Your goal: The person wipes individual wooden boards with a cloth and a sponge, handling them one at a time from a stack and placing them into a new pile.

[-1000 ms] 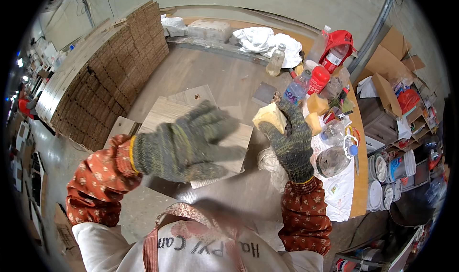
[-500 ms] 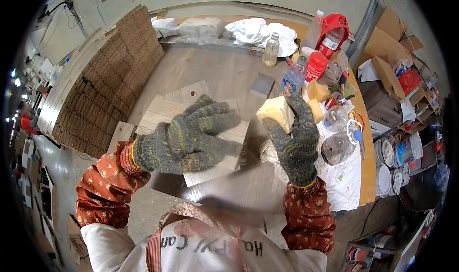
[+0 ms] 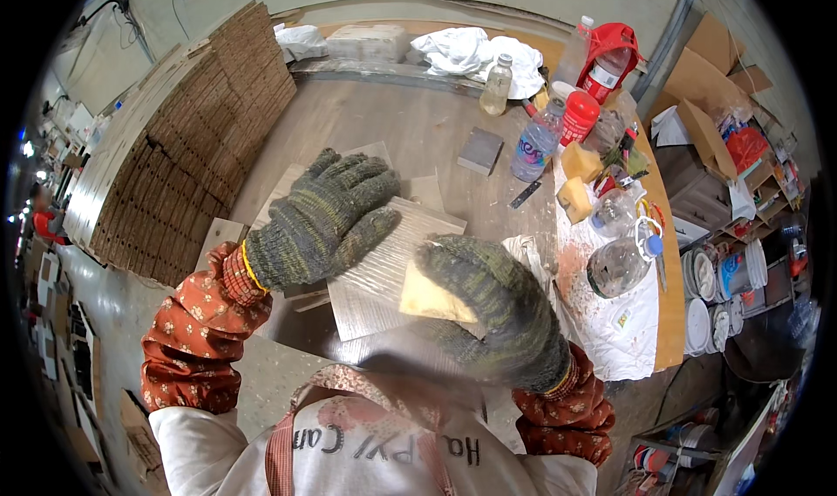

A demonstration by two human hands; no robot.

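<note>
In a dark grey-green knitted glove, my left hand (image 3: 324, 221) lies stretched out over several overlapping wood-grain boards. Yellow foam sponge (image 3: 429, 294) shows at the fingertips of my gloved right hand (image 3: 501, 309), which is closed around it. That sponge is at the right part of the top board (image 3: 370, 309), a pale ribbed wood-grain piece tilted toward me. Whether the sponge presses on the board is hard to tell, since the glove covers its underside and the lower fingers are blurred. A pale cloth (image 3: 527, 256) lies just beyond my right hand.
Tall stacks of boards (image 3: 179, 152) stand at the left. On the table (image 3: 366, 117) are a grey block (image 3: 479, 152), a water bottle (image 3: 536, 143), a black strip (image 3: 526, 193) and sponge pieces (image 3: 574, 200). A clear jug (image 3: 617, 268) rests on stained white cloth (image 3: 632, 330) at the right.
My right hand has brought the sponge left and nearer to me, from beside the water bottle to the top board. My left hand has shifted slightly left and away from me.
</note>
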